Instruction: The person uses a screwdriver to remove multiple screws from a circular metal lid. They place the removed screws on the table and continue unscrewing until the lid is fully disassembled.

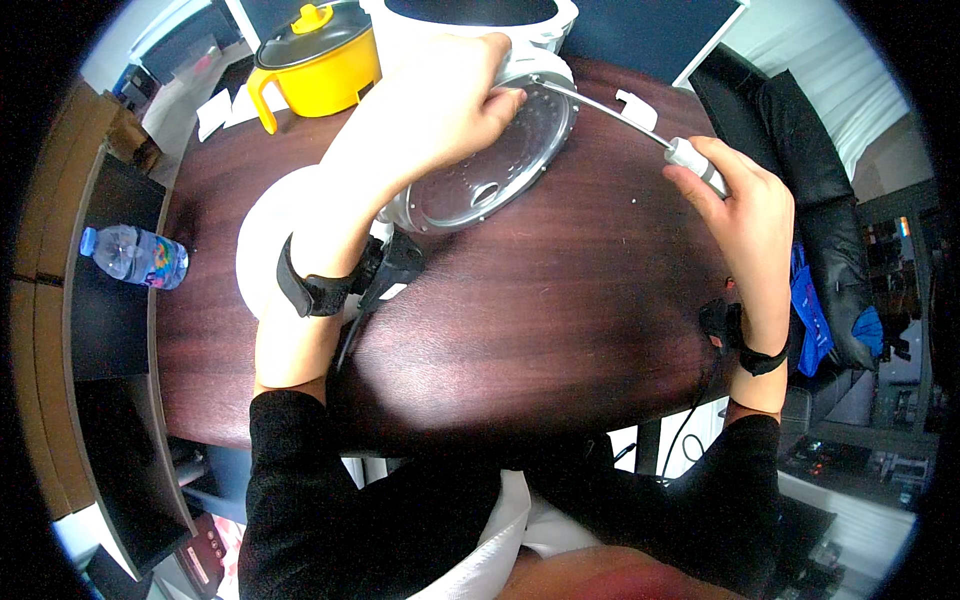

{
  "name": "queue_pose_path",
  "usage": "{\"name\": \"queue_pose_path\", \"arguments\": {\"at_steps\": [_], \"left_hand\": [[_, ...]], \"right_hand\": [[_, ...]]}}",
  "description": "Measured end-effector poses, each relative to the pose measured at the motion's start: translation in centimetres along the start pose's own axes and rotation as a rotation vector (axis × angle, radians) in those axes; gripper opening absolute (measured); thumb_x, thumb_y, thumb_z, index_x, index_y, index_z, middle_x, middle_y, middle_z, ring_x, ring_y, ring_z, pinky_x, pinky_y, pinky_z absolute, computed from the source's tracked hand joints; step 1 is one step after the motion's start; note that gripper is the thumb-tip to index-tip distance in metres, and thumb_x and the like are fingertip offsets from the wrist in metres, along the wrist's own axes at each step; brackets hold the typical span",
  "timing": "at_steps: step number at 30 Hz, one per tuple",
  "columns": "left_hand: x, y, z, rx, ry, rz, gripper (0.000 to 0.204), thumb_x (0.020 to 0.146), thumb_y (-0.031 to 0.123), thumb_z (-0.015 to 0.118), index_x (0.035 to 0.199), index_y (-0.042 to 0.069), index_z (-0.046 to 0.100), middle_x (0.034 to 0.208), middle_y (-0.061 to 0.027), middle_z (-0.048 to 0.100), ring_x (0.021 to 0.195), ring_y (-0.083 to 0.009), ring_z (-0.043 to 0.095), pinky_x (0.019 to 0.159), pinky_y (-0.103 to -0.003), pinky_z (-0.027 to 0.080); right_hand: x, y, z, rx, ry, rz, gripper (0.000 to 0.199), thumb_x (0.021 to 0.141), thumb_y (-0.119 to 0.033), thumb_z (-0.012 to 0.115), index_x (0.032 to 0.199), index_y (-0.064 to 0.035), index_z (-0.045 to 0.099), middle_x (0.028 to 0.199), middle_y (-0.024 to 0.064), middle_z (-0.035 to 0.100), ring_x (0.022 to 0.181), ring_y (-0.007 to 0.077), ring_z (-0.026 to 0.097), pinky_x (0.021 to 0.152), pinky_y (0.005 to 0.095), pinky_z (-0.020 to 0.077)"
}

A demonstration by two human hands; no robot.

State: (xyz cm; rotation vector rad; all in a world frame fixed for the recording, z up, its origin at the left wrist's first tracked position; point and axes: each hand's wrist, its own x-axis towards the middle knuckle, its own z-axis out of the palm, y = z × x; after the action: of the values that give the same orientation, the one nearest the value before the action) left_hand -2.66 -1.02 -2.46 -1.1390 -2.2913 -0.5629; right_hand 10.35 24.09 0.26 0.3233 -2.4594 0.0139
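Screwdriver [688, 155] has a shiny metal shaft [620, 117] and a smooth plastic-looking handle [693, 160]. That clear lid [495, 160] looks super glossy, plastic or glass, can't tell. Tabletop [530, 300] is kinda shiny wood grain.

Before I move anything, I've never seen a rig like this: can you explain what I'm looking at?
No robot here: these are a person's two bare hands, seen from a fisheye camera on their head looking down, so straight edges bend. The left hand grips a clear round lid near its upper edge, though the fingers' hold is partly hidden. The right hand holds a screwdriver, its tip by that edge. On the brown table are a yellow pot, a white vessel and a small white part.
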Motion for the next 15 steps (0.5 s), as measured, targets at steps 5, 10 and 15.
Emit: {"name": "queue_pose_path", "arguments": {"at_steps": [5,10,15], "left_hand": [[0.0,0.3,-0.3,-0.033,0.003,0.013,0.034,0.086,0.028,0.063,0.102,-0.001,0.055,0.085,-0.0233,0.06,0.087,-0.0398,0.06,0.076,-0.044,0.047],[-0.3,0.6,0.1,-0.029,0.055,0.036,0.033,0.086,0.028,0.064,0.101,0.0,0.054,0.084,-0.0236,0.06,0.085,-0.0399,0.06,0.075,-0.044,0.046],[-0.2,0.7,0.2,-0.011,0.034,0.016,0.03,0.086,0.027,0.064,0.096,0.0,0.054,0.082,-0.023,0.059,0.083,-0.04,0.059,0.074,-0.045,0.046]], "right_hand": [[-3.0,0.0,1.1,0.743,-0.457,0.478,0.036,0.095,-0.038,0.057,0.082,-0.005,0.062,0.055,0.0008,0.052,0.045,0.0087,0.051,0.041,0.0276,0.0357],[-3.8,-2.7,1.6,1.381,-0.774,0.812,0.045,0.1,-0.046,0.04,0.084,-0.0061,0.052,0.054,0.001,0.051,0.038,0.0096,0.046,0.035,0.0216,0.0331],[-3.5,-4.0,1.1,1.232,-0.771,0.738,0.044,0.1,-0.044,0.041,0.08,-0.0065,0.052,0.055,0.0023,0.052,0.038,0.0104,0.048,0.036,0.0239,0.0341]]}}
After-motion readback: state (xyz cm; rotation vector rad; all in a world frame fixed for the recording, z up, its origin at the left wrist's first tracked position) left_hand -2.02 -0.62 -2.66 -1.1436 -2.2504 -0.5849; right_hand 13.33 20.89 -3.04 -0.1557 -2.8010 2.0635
